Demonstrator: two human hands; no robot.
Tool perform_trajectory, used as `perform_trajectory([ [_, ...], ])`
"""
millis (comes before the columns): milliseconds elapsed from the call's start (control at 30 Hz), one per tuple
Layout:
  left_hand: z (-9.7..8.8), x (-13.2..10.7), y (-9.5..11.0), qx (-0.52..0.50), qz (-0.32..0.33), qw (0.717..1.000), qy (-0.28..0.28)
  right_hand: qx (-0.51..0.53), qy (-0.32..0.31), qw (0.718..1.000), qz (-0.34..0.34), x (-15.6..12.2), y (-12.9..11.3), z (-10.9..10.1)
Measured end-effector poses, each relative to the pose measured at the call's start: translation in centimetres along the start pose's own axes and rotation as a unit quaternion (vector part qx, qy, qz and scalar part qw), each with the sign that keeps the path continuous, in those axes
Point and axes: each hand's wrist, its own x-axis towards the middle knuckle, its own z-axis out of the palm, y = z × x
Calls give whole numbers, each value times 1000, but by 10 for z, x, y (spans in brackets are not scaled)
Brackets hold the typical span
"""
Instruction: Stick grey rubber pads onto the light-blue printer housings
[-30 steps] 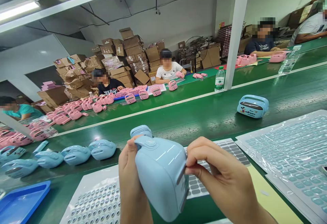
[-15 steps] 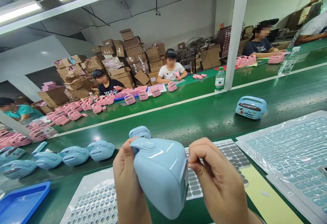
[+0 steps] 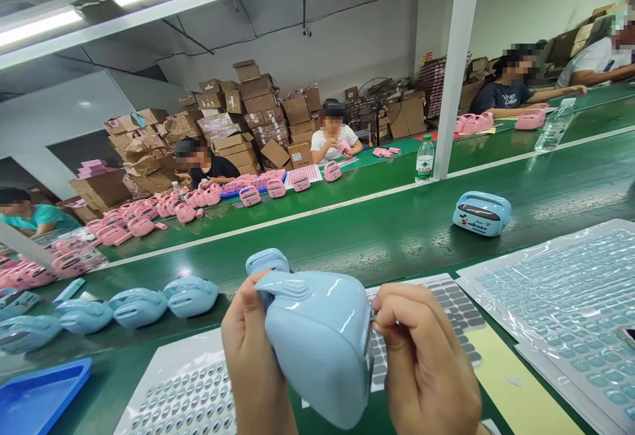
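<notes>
My left hand [image 3: 253,355] grips a light blue plastic toy case [image 3: 317,342] from its left side, back facing me. My right hand [image 3: 426,362] pinches at the case's right edge, fingertips pressed against its front face; anything small between the fingers is hidden. Beneath the hands lies a white sheet of small grey stickers [image 3: 188,402], and a second grey sticker sheet [image 3: 456,309] sits just right of the case.
A row of blue cases [image 3: 139,306] lies at left, another blue case [image 3: 481,212] on the green belt [image 3: 397,230]. Plastic-wrapped sticker sheets [image 3: 560,289] at right, a blue tray [image 3: 40,392] bottom left. Several people work at pink cases [image 3: 149,213] across the belt; a water bottle [image 3: 424,157] stands by a white post [image 3: 454,68].
The case has tilted and sunk slightly lower in my hands. My right hand's fingers have closed tighter on its right edge. The blue case on the belt has drifted left.
</notes>
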Motion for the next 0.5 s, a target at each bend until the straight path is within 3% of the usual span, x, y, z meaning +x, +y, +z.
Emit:
perform_trajectory([
  [67, 2, -1, 1, 11, 12, 1000, 20, -3, 4, 1000, 0, -1, 1, 0],
  [167, -2, 3, -3, 17, 24, 1000, 3, 2, 12, 1000, 6, 0, 2, 0],
  [300, -7, 10, -6, 24, 32, 999, -2, 79, 3, 990, 113, 2, 0, 1],
  [400, -6, 9, -3, 13, 4, 1000, -26, 133, -18, 976, 172, 3, -3, -1],
  [500, -7, 11, -2, -10, -54, 997, -55, 157, -40, 977, 141, 3, -7, -14],
])
